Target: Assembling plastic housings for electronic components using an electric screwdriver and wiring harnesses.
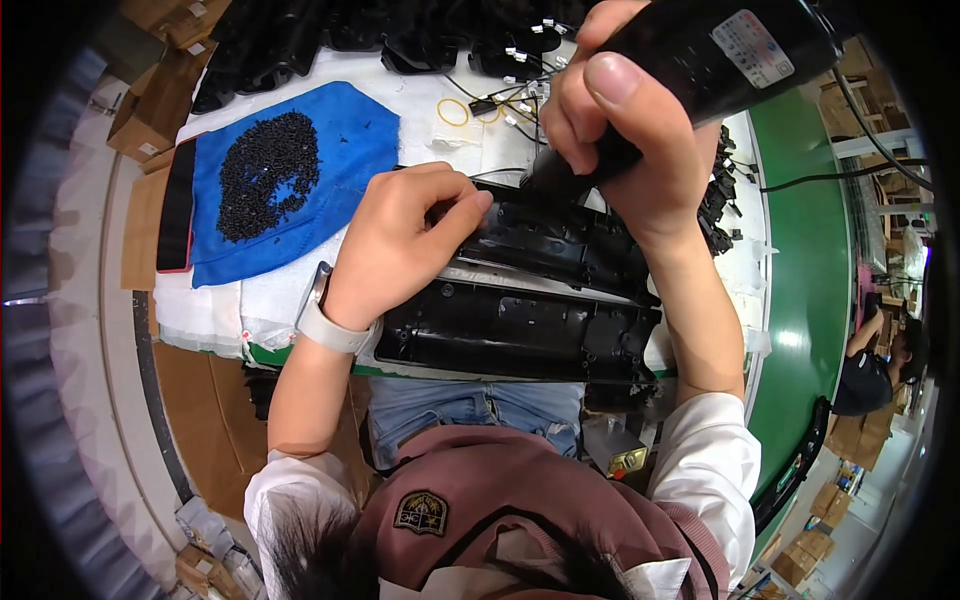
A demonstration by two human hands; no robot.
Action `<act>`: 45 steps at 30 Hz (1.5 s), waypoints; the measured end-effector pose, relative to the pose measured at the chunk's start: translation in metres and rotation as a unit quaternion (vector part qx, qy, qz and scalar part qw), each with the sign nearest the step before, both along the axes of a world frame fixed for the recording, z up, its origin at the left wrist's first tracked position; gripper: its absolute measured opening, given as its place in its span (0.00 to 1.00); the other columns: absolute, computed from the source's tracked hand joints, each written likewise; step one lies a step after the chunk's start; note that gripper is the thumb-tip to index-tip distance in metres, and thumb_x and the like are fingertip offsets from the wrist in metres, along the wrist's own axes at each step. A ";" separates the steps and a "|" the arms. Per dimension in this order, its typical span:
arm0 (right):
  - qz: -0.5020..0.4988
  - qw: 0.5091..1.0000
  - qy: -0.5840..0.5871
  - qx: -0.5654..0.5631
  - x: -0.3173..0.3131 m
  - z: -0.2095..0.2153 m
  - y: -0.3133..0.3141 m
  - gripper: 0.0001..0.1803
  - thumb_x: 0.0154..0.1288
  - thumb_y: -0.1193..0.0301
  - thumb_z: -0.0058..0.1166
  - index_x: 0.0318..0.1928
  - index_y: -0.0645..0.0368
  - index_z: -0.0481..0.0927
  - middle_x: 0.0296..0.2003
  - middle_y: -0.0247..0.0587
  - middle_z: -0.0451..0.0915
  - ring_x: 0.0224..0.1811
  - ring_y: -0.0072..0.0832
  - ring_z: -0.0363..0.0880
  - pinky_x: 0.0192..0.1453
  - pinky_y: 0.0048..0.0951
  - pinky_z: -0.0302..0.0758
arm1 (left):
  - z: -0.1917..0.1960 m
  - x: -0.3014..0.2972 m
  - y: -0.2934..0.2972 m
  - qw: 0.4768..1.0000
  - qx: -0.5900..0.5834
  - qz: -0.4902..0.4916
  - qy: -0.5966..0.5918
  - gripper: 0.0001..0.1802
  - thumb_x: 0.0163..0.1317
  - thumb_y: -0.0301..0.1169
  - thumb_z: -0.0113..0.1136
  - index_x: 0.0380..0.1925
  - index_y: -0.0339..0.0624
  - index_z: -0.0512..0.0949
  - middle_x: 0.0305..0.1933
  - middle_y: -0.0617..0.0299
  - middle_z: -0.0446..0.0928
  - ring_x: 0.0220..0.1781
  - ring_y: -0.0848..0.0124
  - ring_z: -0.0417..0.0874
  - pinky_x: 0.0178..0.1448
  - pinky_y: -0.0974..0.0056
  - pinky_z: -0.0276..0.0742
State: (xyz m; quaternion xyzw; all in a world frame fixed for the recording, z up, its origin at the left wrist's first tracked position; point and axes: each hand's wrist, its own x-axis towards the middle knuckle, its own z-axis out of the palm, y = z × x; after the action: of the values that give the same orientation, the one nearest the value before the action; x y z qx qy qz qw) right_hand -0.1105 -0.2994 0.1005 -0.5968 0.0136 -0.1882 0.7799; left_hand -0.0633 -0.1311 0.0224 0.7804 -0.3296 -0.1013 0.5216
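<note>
**Driver on the black panel**

Screws [268, 175] sit on the blue cloth [330, 150]. Left hand [400, 245] pinches something tiny on the panel [520, 330]; right hand [610, 130] grips the driver [700, 60] tight. A tilted bit might slip off.

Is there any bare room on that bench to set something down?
A little. White padding shows bare below the blue cloth, left of the left hand, and around the yellow rubber bands. It is crowded where the right hand works the black power tool on the black panels.
</note>
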 end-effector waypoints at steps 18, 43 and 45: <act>0.028 0.999 0.005 -0.036 -0.001 0.005 -0.007 0.19 0.54 0.75 0.66 0.44 0.63 0.72 0.20 0.37 0.74 0.15 0.23 0.71 0.20 0.23 0.67 | 0.003 -0.002 -0.002 0.999 0.012 -0.015 0.030 0.07 0.55 0.25 0.65 0.26 0.32 0.79 0.23 0.58 0.76 0.22 0.72 0.74 0.29 0.68 0.69; 0.106 0.968 -0.152 -0.172 0.017 -0.024 -0.009 0.14 0.59 0.76 0.61 0.42 0.65 0.71 0.17 0.34 0.73 0.12 0.18 0.68 0.16 0.19 0.64 | -0.002 -0.003 -0.002 0.998 0.058 -0.011 0.037 0.05 0.53 0.24 0.67 0.29 0.33 0.83 0.25 0.56 0.82 0.24 0.73 0.81 0.32 0.70 0.74; 0.108 0.971 -0.142 -0.162 0.013 -0.014 -0.019 0.15 0.65 0.67 0.54 0.45 0.65 0.70 0.17 0.31 0.70 0.12 0.19 0.65 0.20 0.24 0.66 | -0.001 -0.003 -0.003 0.999 0.008 0.000 0.041 0.05 0.54 0.24 0.66 0.29 0.33 0.83 0.25 0.58 0.82 0.25 0.75 0.81 0.33 0.71 0.75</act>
State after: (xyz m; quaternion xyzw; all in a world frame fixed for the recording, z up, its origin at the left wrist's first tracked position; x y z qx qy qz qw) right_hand -0.0977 -0.3181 0.0864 -0.6804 -0.1920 -0.1852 0.6825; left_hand -0.0667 -0.1340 0.0209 0.7798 -0.3069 -0.1361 0.5284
